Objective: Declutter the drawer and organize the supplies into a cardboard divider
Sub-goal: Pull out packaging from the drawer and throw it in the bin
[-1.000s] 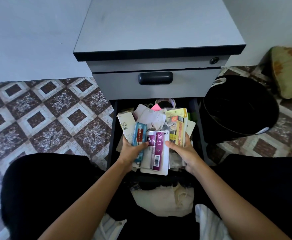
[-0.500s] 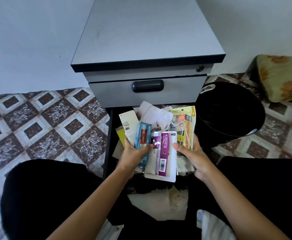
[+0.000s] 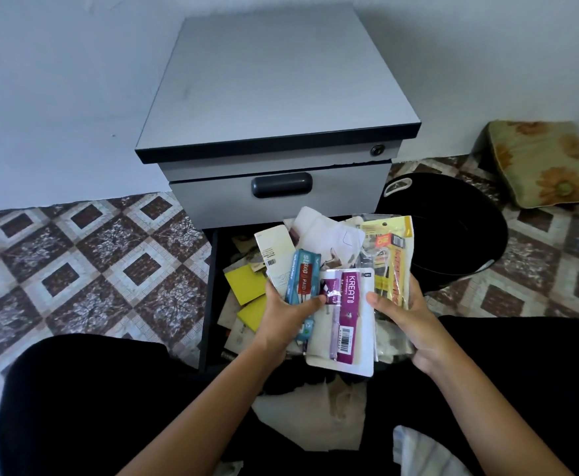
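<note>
1. My left hand (image 3: pixel 288 310) and right hand (image 3: pixel 405 316) are gripping a stack of packaged stationery supplies (image 3: pixel 347 324), thumbs pressing on top.
2. I am holding it above the open black drawer (image 3: pixel 209 304), where yellow sticky pads (image 3: pixel 245 286) are lying.

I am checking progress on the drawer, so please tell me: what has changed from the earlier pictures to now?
The left hand and right hand lifted the bundle of packets up from the open drawer, uncovering yellow note pads. Nothing was newly taken or let go; both hands grip the bundle as before. The upper drawer stays shut, the black bin in its place.
</note>
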The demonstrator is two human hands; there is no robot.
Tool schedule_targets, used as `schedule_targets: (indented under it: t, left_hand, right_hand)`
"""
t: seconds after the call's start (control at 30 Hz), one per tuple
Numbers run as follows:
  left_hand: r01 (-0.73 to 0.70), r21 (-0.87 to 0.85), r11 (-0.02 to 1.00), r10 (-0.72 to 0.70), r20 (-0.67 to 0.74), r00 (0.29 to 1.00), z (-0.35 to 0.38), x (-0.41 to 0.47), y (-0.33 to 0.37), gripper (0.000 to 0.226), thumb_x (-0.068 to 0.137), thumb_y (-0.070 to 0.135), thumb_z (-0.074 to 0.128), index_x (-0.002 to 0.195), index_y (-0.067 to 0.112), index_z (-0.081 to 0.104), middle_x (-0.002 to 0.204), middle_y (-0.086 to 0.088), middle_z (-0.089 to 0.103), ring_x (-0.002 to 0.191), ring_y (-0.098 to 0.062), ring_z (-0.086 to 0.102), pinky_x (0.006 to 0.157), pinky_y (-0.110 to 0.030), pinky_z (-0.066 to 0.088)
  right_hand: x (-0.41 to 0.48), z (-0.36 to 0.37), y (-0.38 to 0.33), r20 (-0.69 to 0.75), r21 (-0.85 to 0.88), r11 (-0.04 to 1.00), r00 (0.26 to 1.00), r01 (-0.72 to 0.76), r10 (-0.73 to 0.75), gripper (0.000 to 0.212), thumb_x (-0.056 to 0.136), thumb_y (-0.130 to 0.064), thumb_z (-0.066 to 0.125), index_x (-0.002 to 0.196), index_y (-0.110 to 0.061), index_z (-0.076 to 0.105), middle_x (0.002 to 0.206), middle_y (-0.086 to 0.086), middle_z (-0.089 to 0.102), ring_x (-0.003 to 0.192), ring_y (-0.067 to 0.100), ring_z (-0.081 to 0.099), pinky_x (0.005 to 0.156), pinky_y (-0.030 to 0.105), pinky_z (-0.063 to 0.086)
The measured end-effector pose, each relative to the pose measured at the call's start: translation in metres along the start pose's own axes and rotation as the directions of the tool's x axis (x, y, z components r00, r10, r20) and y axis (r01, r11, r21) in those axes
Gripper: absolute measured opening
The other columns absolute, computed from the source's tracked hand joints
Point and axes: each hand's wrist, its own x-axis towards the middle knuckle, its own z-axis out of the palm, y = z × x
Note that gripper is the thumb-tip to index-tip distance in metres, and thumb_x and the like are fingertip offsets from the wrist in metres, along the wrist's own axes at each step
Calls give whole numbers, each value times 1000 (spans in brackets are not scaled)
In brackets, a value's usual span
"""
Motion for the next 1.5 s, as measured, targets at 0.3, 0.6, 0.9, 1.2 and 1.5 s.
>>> schedule_targets:
  t: [0.3, 0.6, 0.9, 1.2, 1.5]
  left_hand:
    - [1, 223, 975, -58, 253, 966, 74, 48, 19, 63, 75, 15, 78, 122, 16, 37, 114, -4, 61, 97, -11, 61, 75, -28, 53]
    - [112, 327, 938, -233, 356, 905, 169, 114, 34, 63, 76, 20, 78, 124, 15, 37, 112, -3, 58, 89, -11, 58, 66, -26, 48]
    - [337, 351, 873, -445, 294, 846, 218, 208, 27, 84, 60, 36, 87, 128, 9, 47, 119, -14, 63, 95, -28, 66, 66, -44, 57]
    - [446, 457, 770, -595, 259, 761, 236, 230, 33, 80, 80, 74, 41, 130, 12, 44, 120, -16, 55, 105, -29, 56, 90, -44, 48]
    - [-13, 693, 721, -354, 384, 853, 204, 202, 51, 42, 100, 37, 37, 137, 16, 41, 137, -10, 47, 116, -25, 51, 99, -39, 39]
  right_hand:
    - [4, -58, -26, -246, 92, 995, 969, 27, -4, 82, 49, -34, 78, 124, -31, 46, 118, 0, 64, 110, 21, 60, 97, 45, 46]
    - [59, -138, -58, -309, 110, 993, 948, -44, 76, 65, 65, -32, 77, 121, -23, 47, 111, 11, 66, 97, 26, 65, 79, 41, 54]
    - [169, -203, -85, -92, -8, 906, 903, -423, 420, 97, 43, -49, 89, 129, -20, 54, 135, 7, 53, 110, 33, 61, 89, 53, 50]
    - [213, -199, -64, -144, 161, 797, 785, -583, 603, 129, 49, -47, 84, 150, -35, 6, 159, 10, -5, 143, 43, 6, 107, 67, 14]
    - [190, -162, -85, -394, -89, 871, 821, -483, 414, 41, 96, -36, 51, 133, -20, 45, 141, 10, 39, 127, 35, 38, 101, 50, 35]
